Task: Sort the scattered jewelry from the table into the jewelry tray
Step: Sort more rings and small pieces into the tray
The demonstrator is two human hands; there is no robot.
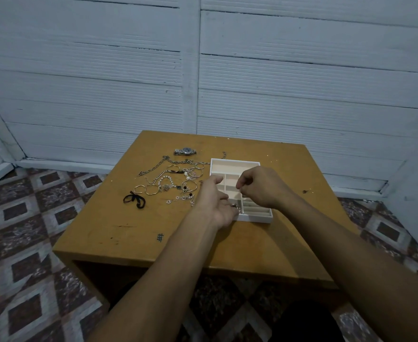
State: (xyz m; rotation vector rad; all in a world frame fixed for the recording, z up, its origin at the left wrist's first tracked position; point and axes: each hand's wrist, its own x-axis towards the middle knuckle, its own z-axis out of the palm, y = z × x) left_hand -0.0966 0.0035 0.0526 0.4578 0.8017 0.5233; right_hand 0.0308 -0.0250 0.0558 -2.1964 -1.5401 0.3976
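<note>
Left hand (213, 203) at near-left corner of tray (255, 220), fingers curled round small silver piece (236, 207), likely feeding ring slots. Right hand (260, 187) above tray, fingertips pinched; contents unclear. Jewelry pile (173, 178) waits on worktop (129, 230), just left of tray.

This looks like a corner of a modest home. The walls (129, 70) are painted horizontal planks meeting at a white skirting board (64, 165), and the floor (25, 218) has a worn diamond-pattern covering. A small, scuffed wooden worktop (153, 230) carries personal things: tangled jewelry (173, 178), a wristwatch (185, 151) and a white jewelry tray (235, 161).
</note>
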